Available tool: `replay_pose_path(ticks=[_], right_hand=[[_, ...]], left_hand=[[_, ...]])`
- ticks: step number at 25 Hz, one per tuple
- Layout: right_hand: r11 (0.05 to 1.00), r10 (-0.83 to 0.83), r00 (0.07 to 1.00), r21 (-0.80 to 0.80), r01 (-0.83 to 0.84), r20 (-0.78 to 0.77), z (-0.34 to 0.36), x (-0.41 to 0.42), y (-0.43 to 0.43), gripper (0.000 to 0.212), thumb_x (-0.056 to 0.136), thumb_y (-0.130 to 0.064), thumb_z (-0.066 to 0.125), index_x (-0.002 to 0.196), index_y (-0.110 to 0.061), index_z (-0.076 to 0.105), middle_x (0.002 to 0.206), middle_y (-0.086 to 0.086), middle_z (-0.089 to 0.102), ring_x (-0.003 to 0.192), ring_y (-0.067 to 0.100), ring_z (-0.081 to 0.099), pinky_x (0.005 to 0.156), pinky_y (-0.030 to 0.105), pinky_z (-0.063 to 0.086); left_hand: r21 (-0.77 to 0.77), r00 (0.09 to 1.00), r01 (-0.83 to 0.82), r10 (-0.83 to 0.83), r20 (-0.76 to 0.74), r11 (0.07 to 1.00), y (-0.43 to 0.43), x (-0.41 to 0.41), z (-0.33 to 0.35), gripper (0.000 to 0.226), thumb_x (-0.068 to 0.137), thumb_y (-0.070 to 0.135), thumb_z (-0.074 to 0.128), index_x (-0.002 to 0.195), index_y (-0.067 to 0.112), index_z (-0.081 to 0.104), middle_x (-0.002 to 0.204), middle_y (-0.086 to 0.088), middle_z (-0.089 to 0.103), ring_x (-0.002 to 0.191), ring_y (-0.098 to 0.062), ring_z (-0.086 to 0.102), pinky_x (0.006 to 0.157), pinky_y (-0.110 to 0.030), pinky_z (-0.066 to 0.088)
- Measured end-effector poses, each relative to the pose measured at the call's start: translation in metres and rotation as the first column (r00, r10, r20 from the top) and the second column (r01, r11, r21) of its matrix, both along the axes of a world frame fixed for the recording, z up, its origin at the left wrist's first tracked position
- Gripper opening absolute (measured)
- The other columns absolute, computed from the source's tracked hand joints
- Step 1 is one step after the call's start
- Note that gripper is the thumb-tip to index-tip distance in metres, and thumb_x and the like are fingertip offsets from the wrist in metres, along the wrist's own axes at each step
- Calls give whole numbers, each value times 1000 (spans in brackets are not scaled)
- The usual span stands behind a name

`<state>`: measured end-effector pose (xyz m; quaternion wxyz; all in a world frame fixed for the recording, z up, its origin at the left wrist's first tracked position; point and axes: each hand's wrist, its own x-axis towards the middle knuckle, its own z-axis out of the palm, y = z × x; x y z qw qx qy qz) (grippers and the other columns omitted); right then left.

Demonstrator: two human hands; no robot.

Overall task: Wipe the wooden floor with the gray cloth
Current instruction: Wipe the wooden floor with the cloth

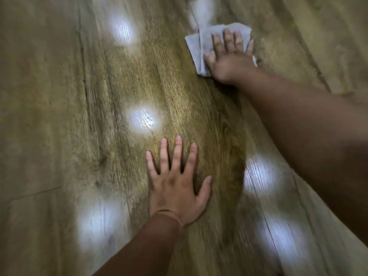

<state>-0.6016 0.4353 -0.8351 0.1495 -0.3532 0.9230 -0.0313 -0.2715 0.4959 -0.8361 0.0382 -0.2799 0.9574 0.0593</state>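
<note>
Our L hand flat on the wooden floor, fingers spread; beyond it & rightward, R hand presses the gray cloth down, fingers splayed. Wiping underway, prob mid-stroke; how much floor's left, can't tell

Gray cloth partly under rt hand, floor blurred, forearms cut off
</note>
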Motion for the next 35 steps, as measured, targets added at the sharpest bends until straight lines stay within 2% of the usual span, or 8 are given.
replay_pose_path(ticks=[5,11,16,20,22,26,30,35], right_hand=[[1000,-27,993,-5,26,-116,2,180,238,69,97,-58,13,157,-25,6,165,7,5,152,29,4,119,59,9],[978,-115,987,163,132,-110,30,383,524,63,100,-50,14,156,-21,10,164,9,10,147,37,18,102,70,33],[978,-189,977,71,196,-98,15,386,541,66,97,-52,18,155,-21,23,162,9,21,149,32,19,112,61,25],[965,-242,961,70,253,-131,7,396,547,67,94,-51,25,156,-27,18,164,4,14,152,26,9,119,55,13],[971,-226,969,52,232,-99,10,392,543,68,93,-54,21,156,-29,12,164,1,10,152,23,4,121,52,6],[967,-250,962,12,253,-110,15,397,546,69,92,-55,20,156,-30,15,165,1,10,152,24,5,121,51,1],[970,-240,962,-4,241,-133,2,396,544,67,93,-54,23,155,-29,18,164,3,12,152,26,8,121,53,2],[972,-226,966,30,232,-124,3,390,543,66,94,-54,18,156,-30,14,165,3,9,152,27,4,119,55,4]], left_hand=[[50,1000,-25,25,5,998,0,-2,4,79,87,68,31,155,28,31,166,-9,21,153,-38,10,118,-67,4],[27,997,-32,34,-67,999,-5,0,-10,79,87,73,30,153,30,29,165,-7,21,153,-34,9,119,-63,-1],[-43,996,-70,72,47,997,8,2,6,72,95,65,27,156,27,24,166,-9,16,153,-36,7,119,-65,-2],[-367,960,230,-149,236,901,71,13,27,62,99,39,18,158,20,19,165,-10,20,153,-41,9,115,-72,1],[-282,939,282,-203,279,917,136,32,33,66,97,45,17,160,24,11,168,-6,13,154,-37,7,115,-72,0],[90,980,167,-175,97,982,268,63,12,77,93,67,10,158,27,13,169,-4,1,154,-36,-6,112,-74,-8],[-36,996,87,-87,-2,996,273,74,-11,75,94,70,11,156,30,20,168,-7,10,153,-40,2,114,-74,-1],[5,996,82,-82,-44,997,275,74,-8,73,93,69,18,154,30,22,166,-9,17,153,-39,6,114,-73,8]])
